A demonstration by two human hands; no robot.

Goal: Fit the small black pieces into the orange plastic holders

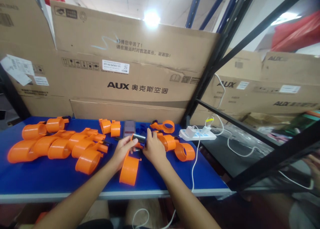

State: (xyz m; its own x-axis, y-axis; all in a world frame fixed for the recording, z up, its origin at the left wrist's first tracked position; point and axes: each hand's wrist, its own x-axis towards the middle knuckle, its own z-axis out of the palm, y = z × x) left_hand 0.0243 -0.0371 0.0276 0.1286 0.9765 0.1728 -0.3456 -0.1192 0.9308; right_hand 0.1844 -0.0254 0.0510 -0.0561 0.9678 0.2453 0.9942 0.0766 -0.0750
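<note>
My left hand (pixel 124 149) is closed on an orange plastic part whose wide ring (pixel 129 170) hangs below the fingers, above the blue tabletop. At its upper end is a dark piece (pixel 139 138) with a row of pale teeth along its edge. My right hand (pixel 154 147) is closed at the other end of this dark piece, its fingertips partly hidden. Just right of that hand lie more orange ring parts (pixel 185 151). A dark rectangular device (pixel 129 127) and some small dark blue pieces (pixel 141 128) are behind the hands.
Many orange ring parts (pixel 59 148) lie clustered on the left of the blue table (pixel 47 179). A white power strip (pixel 197 133) with plugs sits at the right, its cable running over the edge. Cardboard (pixel 90 86) stands behind; a black rack post (pixel 212 67) rises at right.
</note>
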